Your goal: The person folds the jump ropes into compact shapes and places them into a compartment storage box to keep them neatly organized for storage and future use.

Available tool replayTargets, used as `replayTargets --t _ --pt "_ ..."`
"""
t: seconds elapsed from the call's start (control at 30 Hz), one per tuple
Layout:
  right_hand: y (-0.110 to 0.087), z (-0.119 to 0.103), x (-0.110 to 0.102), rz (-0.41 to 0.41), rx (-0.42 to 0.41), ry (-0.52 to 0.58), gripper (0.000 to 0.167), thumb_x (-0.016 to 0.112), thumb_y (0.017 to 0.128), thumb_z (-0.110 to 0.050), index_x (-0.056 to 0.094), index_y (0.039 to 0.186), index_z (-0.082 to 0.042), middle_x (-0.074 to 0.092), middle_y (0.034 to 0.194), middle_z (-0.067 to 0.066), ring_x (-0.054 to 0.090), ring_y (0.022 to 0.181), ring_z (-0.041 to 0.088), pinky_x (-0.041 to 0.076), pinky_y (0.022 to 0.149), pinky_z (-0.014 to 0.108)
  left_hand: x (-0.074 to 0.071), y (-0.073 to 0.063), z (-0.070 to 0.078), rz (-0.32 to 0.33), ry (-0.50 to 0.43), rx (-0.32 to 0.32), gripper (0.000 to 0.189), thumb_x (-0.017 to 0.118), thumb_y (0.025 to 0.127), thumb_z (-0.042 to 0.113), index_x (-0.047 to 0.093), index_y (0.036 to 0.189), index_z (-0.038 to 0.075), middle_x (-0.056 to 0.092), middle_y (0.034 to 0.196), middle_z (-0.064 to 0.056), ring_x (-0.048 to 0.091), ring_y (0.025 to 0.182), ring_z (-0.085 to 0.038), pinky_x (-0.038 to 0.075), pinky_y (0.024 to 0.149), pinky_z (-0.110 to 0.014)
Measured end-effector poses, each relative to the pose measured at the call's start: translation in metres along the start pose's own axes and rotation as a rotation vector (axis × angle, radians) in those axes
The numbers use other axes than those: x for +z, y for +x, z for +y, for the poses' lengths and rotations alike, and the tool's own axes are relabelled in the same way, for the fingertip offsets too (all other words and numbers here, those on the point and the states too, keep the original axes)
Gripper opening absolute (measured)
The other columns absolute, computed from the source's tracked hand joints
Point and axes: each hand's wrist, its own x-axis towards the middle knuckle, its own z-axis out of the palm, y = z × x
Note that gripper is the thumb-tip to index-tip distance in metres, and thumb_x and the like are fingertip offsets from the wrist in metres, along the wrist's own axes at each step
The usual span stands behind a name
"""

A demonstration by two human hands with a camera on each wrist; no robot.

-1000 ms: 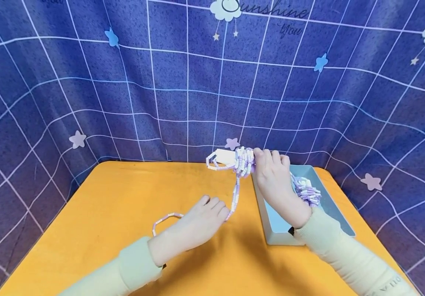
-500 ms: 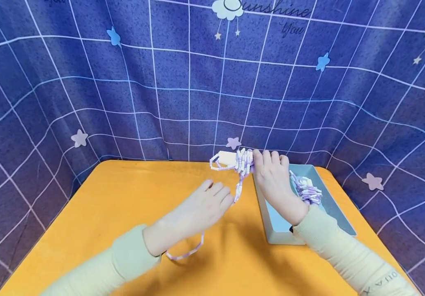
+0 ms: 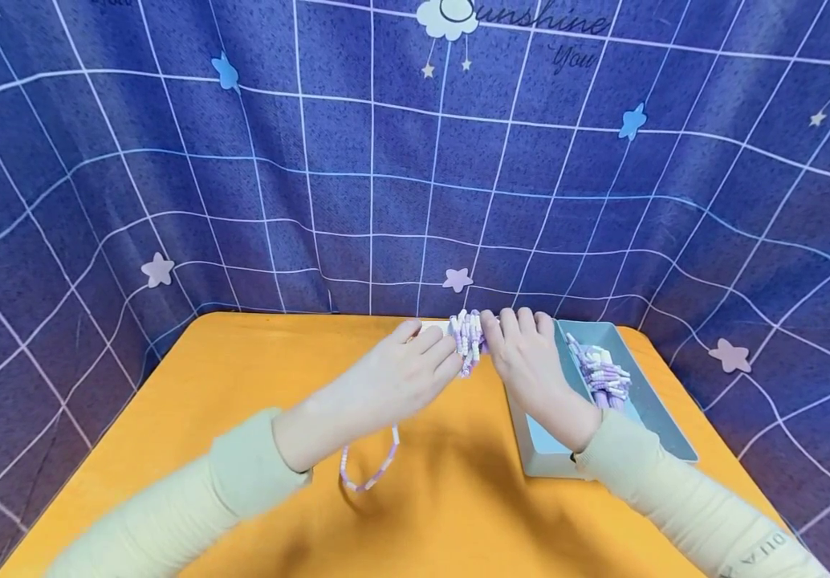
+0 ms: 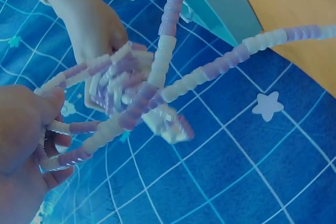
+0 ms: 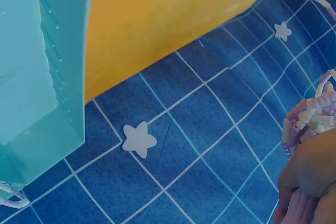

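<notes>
A jump rope of white and purple beads is wound into a bundle [image 3: 467, 339] above the table's far edge. My right hand [image 3: 530, 361] grips it at the bundle's right side; a pale purple handle [image 5: 301, 209] shows inside that fist in the right wrist view. My left hand [image 3: 400, 377] holds strands of the rope just left of the bundle, its fingers curled round them in the left wrist view. From this hand a loose loop [image 3: 370, 483] hangs low over the table. Beyond the windings, a white end piece [image 3: 433, 325] is partly hidden by the left hand.
A blue-grey tray [image 3: 541, 464] stands at the right of the orange table [image 3: 242, 385], under the right forearm. Another bundled white-and-purple beaded rope [image 3: 603, 373] lies in it. Behind the table hangs a dark blue gridded curtain [image 3: 343, 201] with stars.
My left hand has moved up to the bundle, bringing the rope strand with it. The bundle has come down slightly. The loose loop has swung from the left to below the left hand.
</notes>
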Motion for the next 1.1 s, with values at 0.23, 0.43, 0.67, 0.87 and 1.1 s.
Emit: replayTargets --t 0.23,0.43,0.67,0.87,1.1 --pt "-0.005 -0.006 0.0 0.108 -0.108 -0.031 0.02 0.036 0.094 -0.015 0.054 0.098 -0.005 0.043 0.073 0.009 0.044 0.068 0.027 0.037 0.065 0.04 0.0 0.004 -0.014 0.035 0.006 0.048 0.022 0.035 0.096 0.011 0.057 0.093 0.009 0.054 0.088 -0.001 0.046 0.079 -0.019 0.036 0.075 -0.031" --pt "-0.009 -0.009 -0.007 0.053 -0.166 -0.004 0.022 0.033 0.095 -0.013 0.053 0.101 -0.006 0.042 0.074 0.008 0.043 0.07 0.027 0.037 0.068 0.04 0.005 0.005 -0.028 0.021 0.032 0.095 0.022 0.034 0.096 0.009 0.055 0.089 0.011 0.05 0.084 -0.001 0.045 0.079 -0.018 0.036 0.077 -0.032" --pt "-0.01 -0.01 -0.016 0.029 -0.195 0.008 0.021 0.033 0.095 -0.011 0.052 0.1 -0.008 0.043 0.074 0.007 0.042 0.069 0.026 0.036 0.068 0.039 0.013 0.003 -0.041 -0.006 0.059 0.117 0.022 0.032 0.096 0.006 0.053 0.091 0.01 0.049 0.086 -0.002 0.043 0.08 -0.019 0.037 0.081 -0.034" --pt "-0.01 -0.014 -0.018 0.076 -0.253 0.093 0.02 0.033 0.096 -0.008 0.053 0.098 -0.007 0.043 0.073 0.006 0.039 0.067 0.025 0.036 0.067 0.038 0.019 0.003 -0.053 0.037 0.054 0.135 0.022 0.034 0.096 0.005 0.055 0.092 0.008 0.051 0.088 -0.002 0.046 0.082 -0.02 0.038 0.082 -0.034" --pt "-0.016 -0.02 -0.024 -0.006 -0.296 0.162 0.03 0.023 0.101 -0.012 0.053 0.103 -0.009 0.046 0.078 0.004 0.043 0.072 0.024 0.036 0.071 0.038 0.032 -0.003 -0.069 0.003 0.002 0.111 0.022 0.032 0.098 0.009 0.054 0.095 0.009 0.053 0.093 -0.003 0.046 0.086 -0.021 0.037 0.085 -0.035"
